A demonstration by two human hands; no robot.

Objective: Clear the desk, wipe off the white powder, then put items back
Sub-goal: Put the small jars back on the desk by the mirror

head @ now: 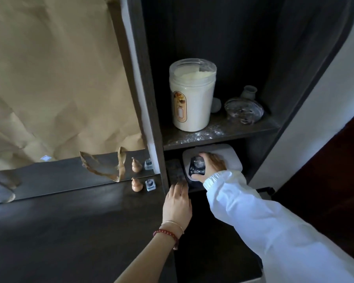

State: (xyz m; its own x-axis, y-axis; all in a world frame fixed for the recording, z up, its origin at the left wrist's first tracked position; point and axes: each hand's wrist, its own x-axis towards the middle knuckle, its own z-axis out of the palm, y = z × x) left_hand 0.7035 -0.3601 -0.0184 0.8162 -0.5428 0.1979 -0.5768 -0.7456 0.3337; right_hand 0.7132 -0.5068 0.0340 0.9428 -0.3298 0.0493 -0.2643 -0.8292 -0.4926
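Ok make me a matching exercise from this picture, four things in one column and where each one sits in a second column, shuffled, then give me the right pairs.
Things
1. powder jar
2. gourd figurine
3. dark round object
4. glass dish

Places
A. on the desk by the mirror
B. gripped by the right hand in the lower shelf
C. upper shelf, right side
D. upper shelf, left side, beside spilled white powder

Pairs: 1-D, 2-A, 3-B, 4-C

Cream jar (191,97), dark-brown shelf (219,135), white sleeve (253,211), red bracelet (166,233).
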